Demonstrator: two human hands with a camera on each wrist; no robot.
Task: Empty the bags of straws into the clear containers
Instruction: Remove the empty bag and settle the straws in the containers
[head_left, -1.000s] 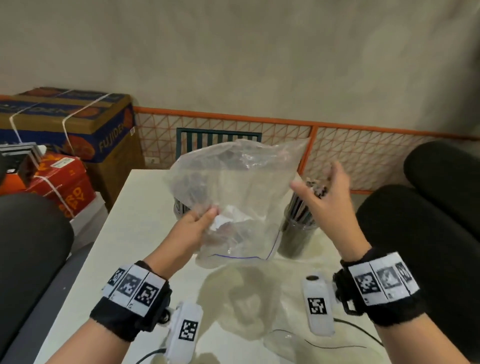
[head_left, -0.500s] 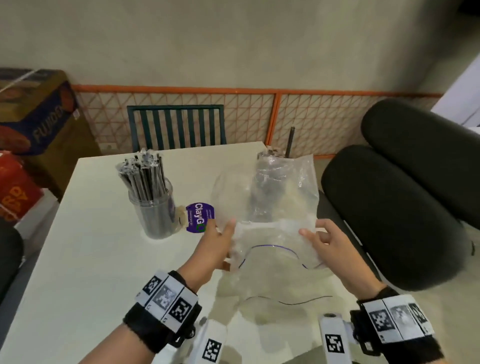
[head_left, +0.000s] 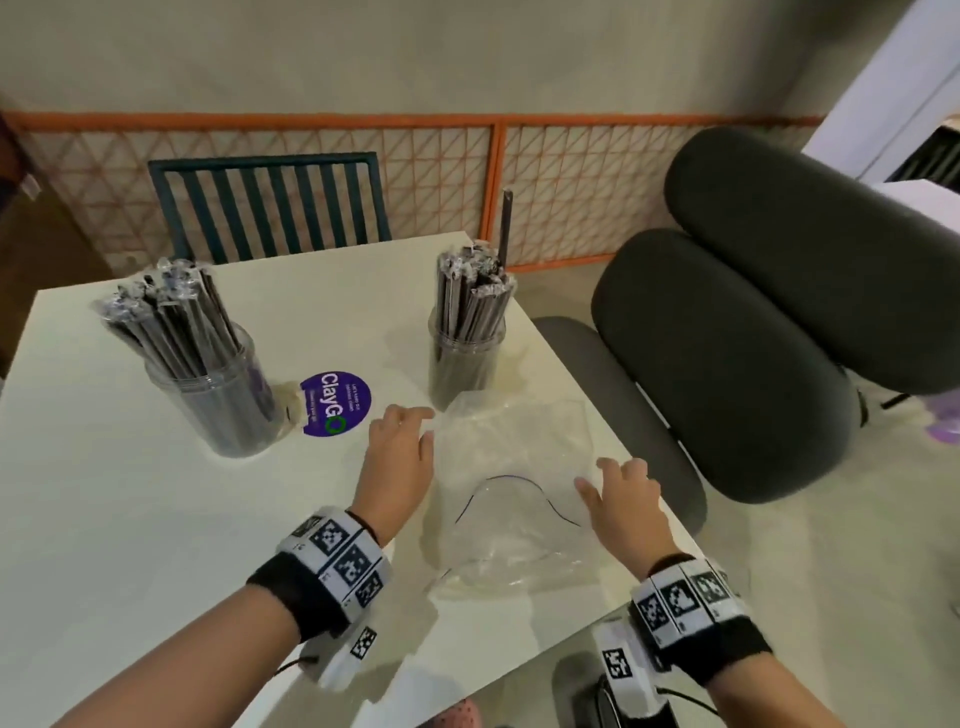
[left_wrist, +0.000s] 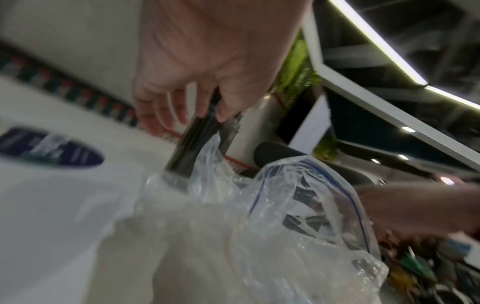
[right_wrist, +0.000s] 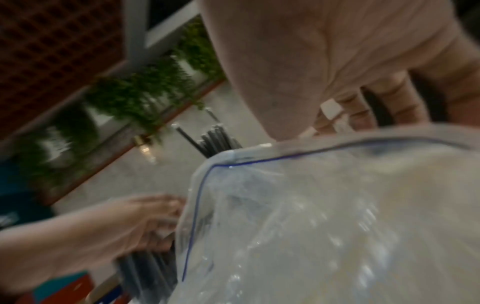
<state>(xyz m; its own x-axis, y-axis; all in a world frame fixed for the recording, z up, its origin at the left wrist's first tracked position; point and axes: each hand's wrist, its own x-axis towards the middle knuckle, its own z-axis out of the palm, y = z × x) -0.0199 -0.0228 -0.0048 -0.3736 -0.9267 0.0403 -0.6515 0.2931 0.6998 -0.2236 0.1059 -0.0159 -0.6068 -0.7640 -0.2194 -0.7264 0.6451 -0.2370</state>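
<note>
An empty clear zip bag (head_left: 514, 457) with a blue seal line lies crumpled on the white table (head_left: 130, 519), on top of a second flat clear bag (head_left: 498, 571). My left hand (head_left: 408, 428) hovers at its left edge, fingers relaxed and holding nothing; its fingertips are close to the bag's top corner. My right hand (head_left: 618, 480) is spread over the bag's right edge, near the table's edge. Two clear containers full of dark wrapped straws stand behind: one at the left (head_left: 213, 395), one (head_left: 467, 343) just beyond the bag. The wrist views are blurred: the left hand (left_wrist: 182, 98) above the bag (left_wrist: 259, 226), and the right hand (right_wrist: 311, 72) above it (right_wrist: 324, 205).
A round purple sticker (head_left: 336, 402) lies between the containers. A dark green slatted chair (head_left: 270, 202) stands behind the table, before an orange mesh fence (head_left: 571, 171). A dark padded chair (head_left: 727, 353) is close to the table's right edge.
The bag was held up in the air by both hands; it has come down onto the table and both hands have let go. The head view has swung right and down.
</note>
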